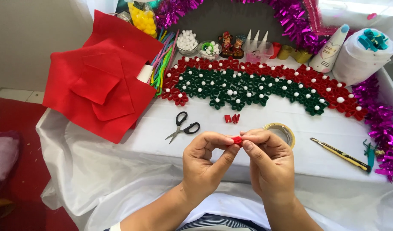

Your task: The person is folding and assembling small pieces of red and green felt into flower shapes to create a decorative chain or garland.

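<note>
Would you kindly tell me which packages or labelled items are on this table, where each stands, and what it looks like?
Clear bag: back left, behind the red felt, full of yellow pieces.
Party hat: back right, white cone, blue tip, pink heart-shaped label.
Clear tub: back centre, small, holding white cones.
No screens or signs.

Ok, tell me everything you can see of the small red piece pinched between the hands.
The red piece is tiny, bright red and looks like felt or foam, folded or rolled; its exact shape is hidden. Only a small part shows between the fingertips. The left hand pinches it from the left with thumb and forefinger, the right hand from the right. It is held in the air above the white cloth, in front of the tape roll, touching nothing else.
</note>
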